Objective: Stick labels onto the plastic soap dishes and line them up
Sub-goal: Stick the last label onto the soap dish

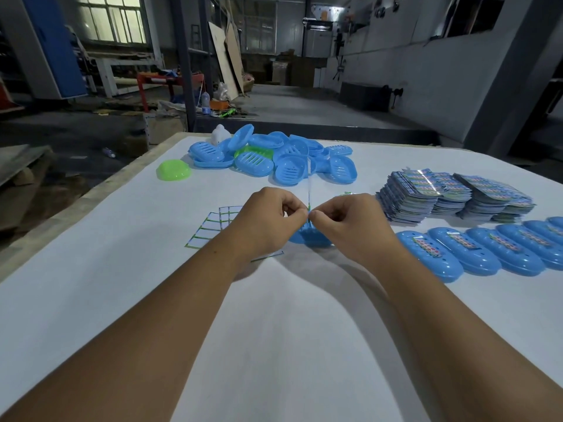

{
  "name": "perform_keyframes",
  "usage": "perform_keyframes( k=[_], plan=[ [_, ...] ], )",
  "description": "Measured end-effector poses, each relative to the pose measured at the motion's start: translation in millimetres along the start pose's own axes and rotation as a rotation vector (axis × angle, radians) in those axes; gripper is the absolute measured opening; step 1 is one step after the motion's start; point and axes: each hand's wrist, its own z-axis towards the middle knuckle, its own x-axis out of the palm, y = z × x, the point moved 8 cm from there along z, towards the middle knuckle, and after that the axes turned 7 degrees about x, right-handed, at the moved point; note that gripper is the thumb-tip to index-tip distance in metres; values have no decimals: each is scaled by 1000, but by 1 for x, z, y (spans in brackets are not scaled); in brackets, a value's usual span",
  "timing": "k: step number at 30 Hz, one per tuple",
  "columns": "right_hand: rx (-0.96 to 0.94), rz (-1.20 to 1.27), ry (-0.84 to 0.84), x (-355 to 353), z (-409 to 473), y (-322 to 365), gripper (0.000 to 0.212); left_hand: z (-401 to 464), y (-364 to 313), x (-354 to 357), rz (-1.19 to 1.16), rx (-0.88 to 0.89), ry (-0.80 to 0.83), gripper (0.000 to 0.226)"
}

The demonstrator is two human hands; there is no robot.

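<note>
Soap dishes [268, 156] lie heaped on the white bench [91, 300] well beyond my fingers, with a labelled row [487, 248] to their right and label stacks [451, 196] behind it. A peeled sticker sheet [213, 226] lies left, under my left hand [268, 223]. Both hands, right [350, 223] too, pinch one thin label strip [309, 196] above a blue dish [310, 239].

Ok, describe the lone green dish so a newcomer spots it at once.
Start at the jumbled heap of soap dishes at the far side of the white table. Just left of it, near the table's left edge, lies the green dish. It lies apart from the heap, dome side up, and is bright green, not blue.
</note>
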Motion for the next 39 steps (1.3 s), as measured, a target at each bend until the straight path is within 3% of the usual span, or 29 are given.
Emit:
perform_keyframes(
  k=[15, 21, 27, 33, 39],
  plan=[
    [9, -47, -33, -2, 2, 0, 22, -1, -8, 2, 34, 11, -7, 18],
    [96, 20, -39, -8, 5, -11, 28, -1, 14, -19, 76, -186, -162, 24],
    [169, 62, -12, -9, 4, -19, 36, -6, 32, -37, 260, -364, -149, 41],
    [222, 59, -23, -11, 7, -25, 37, -10, 45, -48, 567, -475, -61, 32],
    [187, 47, -42, -12, 5, -21, 37, -17, 47, -50, 883, -465, 98, 25]
  ],
)
